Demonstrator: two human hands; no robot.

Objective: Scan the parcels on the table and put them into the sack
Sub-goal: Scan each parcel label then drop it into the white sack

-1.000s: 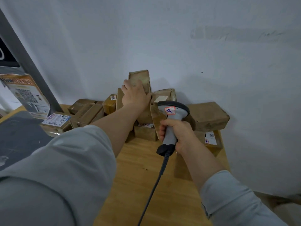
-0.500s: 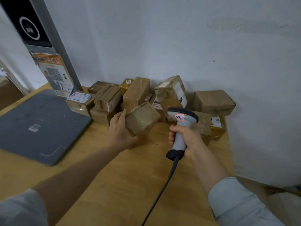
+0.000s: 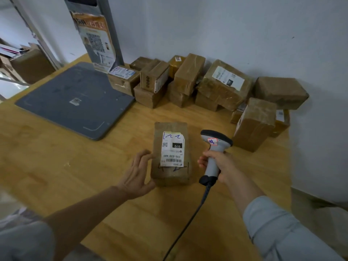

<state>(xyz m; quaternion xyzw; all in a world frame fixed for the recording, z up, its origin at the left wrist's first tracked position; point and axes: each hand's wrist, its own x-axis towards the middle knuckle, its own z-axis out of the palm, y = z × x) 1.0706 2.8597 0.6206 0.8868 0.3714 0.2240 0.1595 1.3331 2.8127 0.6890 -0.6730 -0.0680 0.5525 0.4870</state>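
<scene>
Wood, pale and broad: the table (image 3: 56, 147) carries everything. A grey mat (image 3: 75, 98) lies on its left part, and a heap of brown parcels (image 3: 224, 85) is stacked against the wall at the back. One parcel (image 3: 170, 174) lies apart from them, flat and label up, between the person's hands. The left hand (image 3: 136, 176) rests against its left side, fingers nearly straight and spread, gripping nothing. The right hand (image 3: 220, 164) is wrapped round the handle of the scanner (image 3: 216, 137), just right of the parcel.

My worry is the label (image 3: 172, 149). Its barcode sits at the near end, so a beam aimed too far forward would miss it. The parcel is only steadied, so it could slide.

Counted: roughly thirteen parcels in the heap, one out front, one scanner. No sack in sight.
</scene>
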